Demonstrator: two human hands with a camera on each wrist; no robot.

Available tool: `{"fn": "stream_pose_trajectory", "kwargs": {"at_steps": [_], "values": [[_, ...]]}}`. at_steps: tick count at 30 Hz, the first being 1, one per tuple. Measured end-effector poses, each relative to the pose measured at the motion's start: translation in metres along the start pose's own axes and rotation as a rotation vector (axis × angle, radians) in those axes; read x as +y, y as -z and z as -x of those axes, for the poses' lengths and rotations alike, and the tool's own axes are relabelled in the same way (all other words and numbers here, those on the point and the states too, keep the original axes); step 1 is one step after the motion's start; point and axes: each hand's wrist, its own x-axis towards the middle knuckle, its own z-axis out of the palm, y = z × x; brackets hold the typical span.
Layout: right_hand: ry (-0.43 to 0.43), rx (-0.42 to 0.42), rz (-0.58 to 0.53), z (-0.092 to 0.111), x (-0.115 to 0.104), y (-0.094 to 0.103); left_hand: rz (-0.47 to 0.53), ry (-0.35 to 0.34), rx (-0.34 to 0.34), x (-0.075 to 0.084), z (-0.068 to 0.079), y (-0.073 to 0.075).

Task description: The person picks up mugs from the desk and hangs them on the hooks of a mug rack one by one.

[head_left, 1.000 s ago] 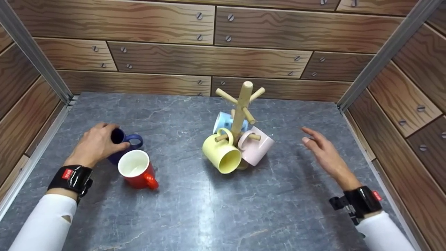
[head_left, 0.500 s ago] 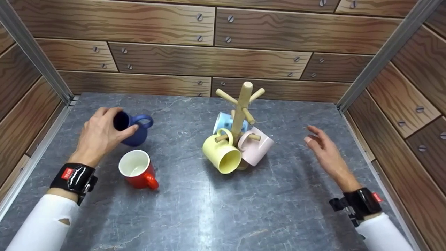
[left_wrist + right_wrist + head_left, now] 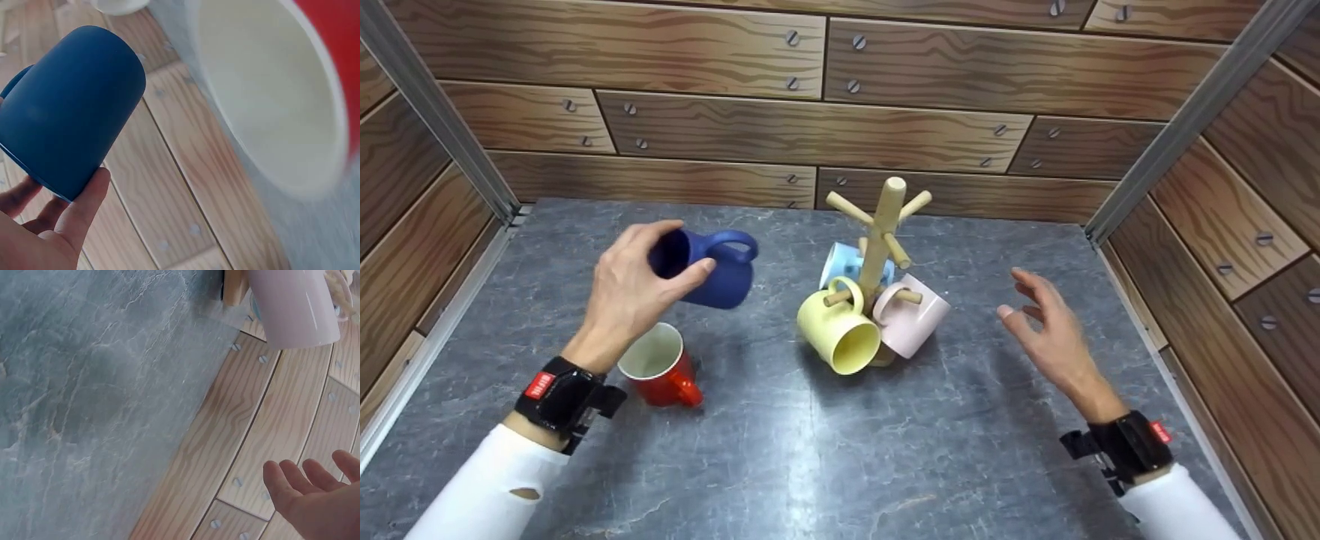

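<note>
In the head view my left hand [image 3: 634,289] grips a dark blue mug [image 3: 724,277] by its rim, thumb on the near side. The mug is tilted, its mouth toward my palm and its handle up and to the right. Seen from the left wrist, the blue mug [image 3: 79,101] hangs clear of the table. Below my left wrist a red mug [image 3: 664,382] with a white inside stands upright. My right hand [image 3: 1054,337] hovers at the right with relaxed fingers, holding nothing; the nearest thing to it is the pink mug [image 3: 919,319].
A wooden mug tree [image 3: 885,225] stands mid-table, its upper pegs bare. On its lower pegs hang the pink mug, a yellow mug [image 3: 829,326] and a light blue mug [image 3: 838,264]. Wood-patterned walls [image 3: 720,127] enclose the grey marbled table [image 3: 765,450] at the back and sides.
My left hand has lifted the blue mug and carried it right, past the back of the red mug toward the mug tree. My right hand has shifted only slightly.
</note>
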Motion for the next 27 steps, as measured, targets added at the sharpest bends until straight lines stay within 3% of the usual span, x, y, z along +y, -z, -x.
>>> {"fn": "stream_pose_trajectory", "kwargs": {"at_steps": [7,12,21,27], "values": [[0.127,0.121,0.048,-0.001,-0.008,-0.014,0.115,0.025,-0.047,0.026,0.007,-0.011],[0.209,0.157,0.044,-0.001,-0.015,-0.023,0.189,0.039,-0.084,0.040,0.012,-0.020],[0.289,0.085,0.043,0.007,-0.029,-0.048,0.335,0.152,-0.208,0.056,0.019,-0.037],[0.310,0.007,-0.005,0.011,-0.040,-0.069,0.407,0.172,-0.265,0.070,0.026,-0.053]]}}
